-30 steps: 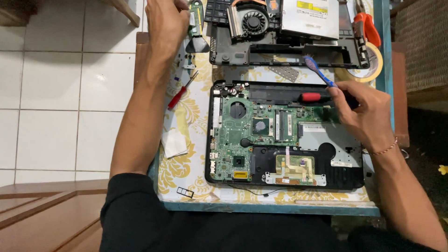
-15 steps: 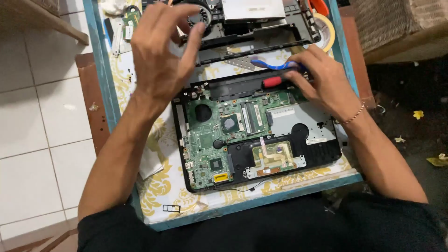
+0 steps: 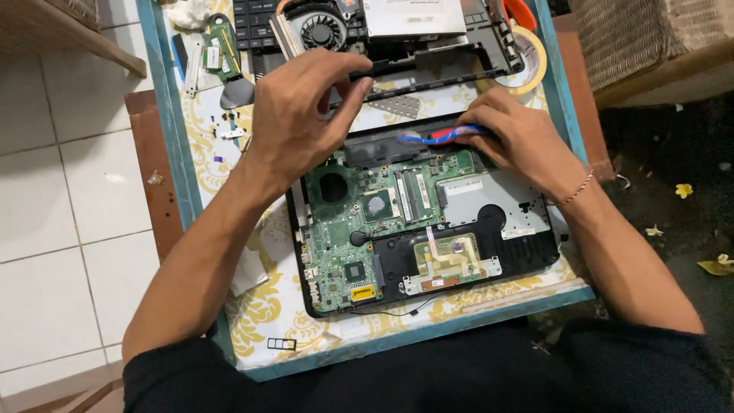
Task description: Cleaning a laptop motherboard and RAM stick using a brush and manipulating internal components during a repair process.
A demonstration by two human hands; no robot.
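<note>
An opened laptop base (image 3: 489,252) lies on the table with its green motherboard (image 3: 359,222) bare. My left hand (image 3: 298,115) hovers over the base's far left corner with fingers curled toward the thumb. Whether it pinches anything small does not show. My right hand (image 3: 520,138) rests on the far edge of the base. It grips a red-handled screwdriver (image 3: 442,135) together with a thin blue tool (image 3: 417,140), both pointing left across the black strip at the hinge side.
The table's patterned cloth (image 3: 267,306) has a blue edge. Beyond the base lie another black laptop shell (image 3: 451,65) with a cooling fan (image 3: 321,30), a silver drive (image 3: 413,14), a tape roll (image 3: 539,65), a small green board (image 3: 222,46) and loose screws. White tiled floor (image 3: 61,191) lies left.
My left hand came down from the far left of the table to above the laptop's corner and its fingers curled in. My right hand stayed at the far edge with the tools.
</note>
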